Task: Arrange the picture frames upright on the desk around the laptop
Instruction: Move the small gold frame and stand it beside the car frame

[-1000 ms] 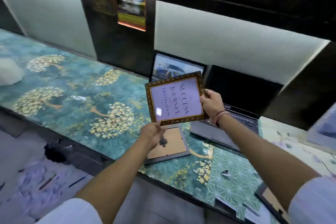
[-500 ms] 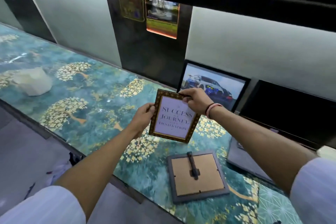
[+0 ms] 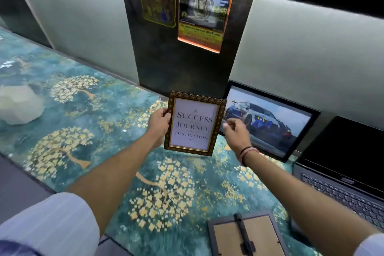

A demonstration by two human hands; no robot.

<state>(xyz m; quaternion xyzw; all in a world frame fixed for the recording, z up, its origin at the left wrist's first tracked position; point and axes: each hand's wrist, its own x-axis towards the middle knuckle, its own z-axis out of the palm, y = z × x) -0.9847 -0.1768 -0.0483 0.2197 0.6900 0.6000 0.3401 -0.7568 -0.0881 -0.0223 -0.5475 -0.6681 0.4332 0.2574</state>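
A gold-patterned picture frame [image 3: 193, 129] with the text "Success is a journey" hangs upright above the desk [image 3: 87, 137], facing me. My left hand [image 3: 160, 122] grips its left edge. Just off its right edge my right hand [image 3: 234, 133] hovers with loosely curled fingers; I cannot tell whether a fingertip touches the frame. A black frame with a car picture [image 3: 270, 124] leans upright against the wall, right behind it. The open laptop [image 3: 342, 172] stands at the right. A grey frame [image 3: 245, 235] lies face down near the front edge, its stand showing.
The desk has a teal cover with golden trees. A white lumpy object [image 3: 18, 104] sits at the far left. Two posters [image 3: 201, 16] hang on the dark wall panel behind. A dark shelf overhangs the top of the view.
My right hand has left the top of the gold frame and dropped beside its right edge. The frame now stands straighter, and my view has moved closer to the wall.
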